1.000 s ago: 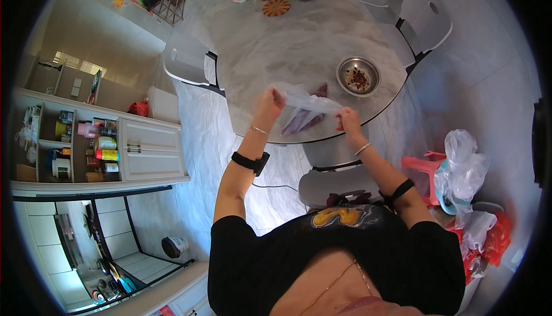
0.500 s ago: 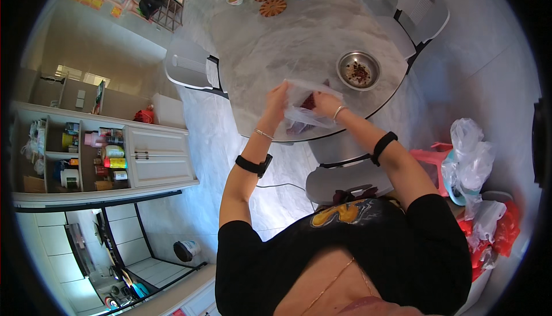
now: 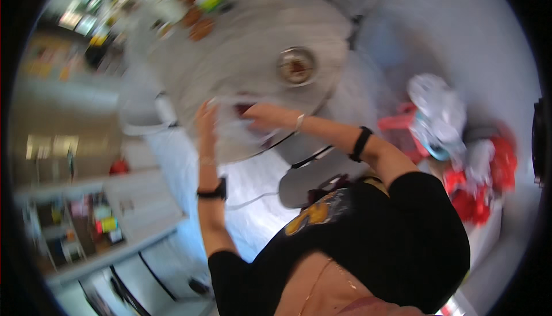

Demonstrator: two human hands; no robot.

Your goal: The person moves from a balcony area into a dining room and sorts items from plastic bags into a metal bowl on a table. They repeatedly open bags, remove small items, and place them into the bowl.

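Note:
A clear plastic bag (image 3: 227,127) with small dark red pieces (image 3: 244,108) in it is at the near edge of the table. Closed on the bag's left edge, my left hand (image 3: 207,118) holds it up. From the right, my right hand (image 3: 269,116) reaches in at the bag's mouth, its fingers curled together at the dark red pieces. Blur hides what those fingers hold. Beyond my right hand stands a round metal bowl (image 3: 283,57) with pale and dark red bits (image 3: 298,70) at its bottom.
The round stone-patterned table (image 3: 241,51) carries brown mats (image 3: 201,29) and a green packet (image 3: 213,1) at its far left. A grey chair (image 3: 296,187) stands close before me. Plastic bags (image 3: 440,112) and a pink stool (image 3: 397,122) are at the right, a shelf cabinet (image 3: 146,201) at the left.
The whole view has swung, so the table, bowl and both hands sit farther left in it, with blur. My hands stay at the bag; the right one is still at its mouth.

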